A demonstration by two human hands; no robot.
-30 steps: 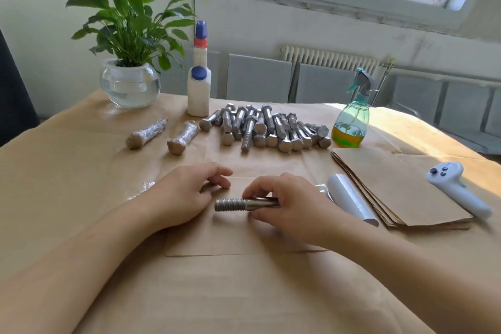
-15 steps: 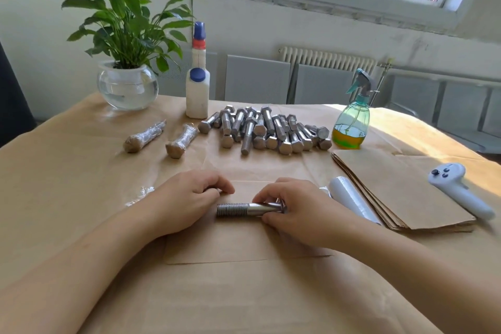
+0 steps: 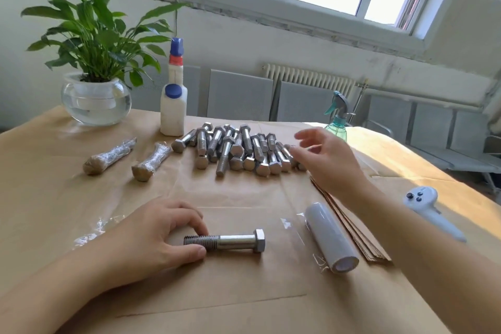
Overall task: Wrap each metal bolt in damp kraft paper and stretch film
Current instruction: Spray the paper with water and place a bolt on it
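Left hand: the left hand (image 3: 151, 233) lies palm-down on the kraft paper sheet (image 3: 233, 274) at about 7 o'clock, thumb and fingertips pinching the threaded end of the bolt (image 3: 226, 241).
Right hand: the right hand (image 3: 322, 160) is raised at 2 o'clock, fingers spread and relaxed, grasping nothing, over the right edge of the bolt pile (image 3: 238, 149) and in front of the spray bottle (image 3: 337, 116).
Bolt: lies flat on the sheet near centre, hex head pointing to 3 o'clock.
Stretch film roll (image 3: 330, 237): at 4 o'clock, just beside the stack of kraft sheets (image 3: 360, 238).
Wrapped bolts (image 3: 130, 157): two, at 10 o'clock.
Change: half a second ago the right hand gripped the bolt's head end; it has let go and lifted toward the spray bottle, while the left, then curled beside the thread, now holds it.
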